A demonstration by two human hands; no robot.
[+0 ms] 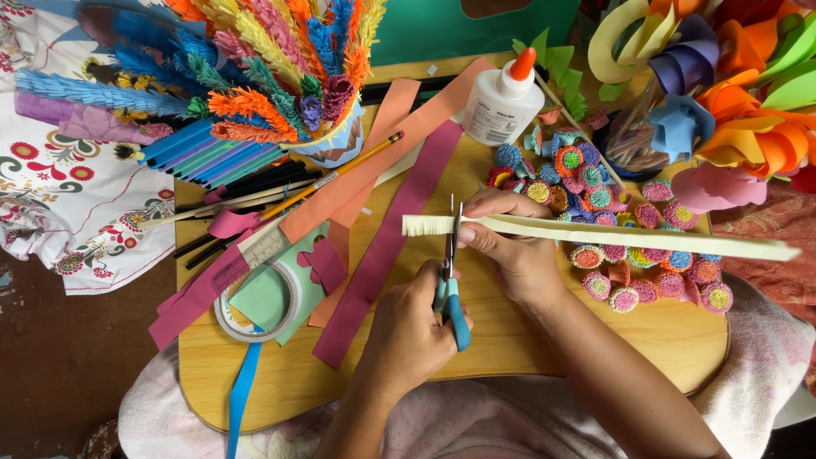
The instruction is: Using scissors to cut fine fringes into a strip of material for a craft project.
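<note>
Near the middle of the frame we see the left hand (408, 336) gripping a pair of scissors (450, 280) with blue-green handles, its fingers closed through the loops. The blades point up the frame and stand slightly parted around the fringed end of a long cream paper strip (612, 236). The right hand (510, 246) pinches that strip just to the right of the blades, fingers folded over its top edge and thumb below. The strip runs from the frame's centre out toward the right edge, lifted above the wooden worktop (595, 340); its left tip is already cut into a fine fringe.

Under and behind the strip, right of centre, lies a cluster of small rolled paper flowers (625, 246) in pink, orange, blue and green. Above the right hand a white glue bottle (503, 104) with an orange cap stands tilted. A magenta paper strip (387, 246) and a salmon paper strip (382, 166) lie slantwise across the worktop left of the scissors, and a pencil (331, 177) rests across the salmon one. Lower left, a roll of tape (255, 314) lies flat beside pale green paper. The upper left is filled with a fan of fringed paper feathers (255, 68) in many colours, and the upper right holds large curled paper blooms (731, 93). A pink towel (748, 365) sits beneath the worktop's edge.
</note>
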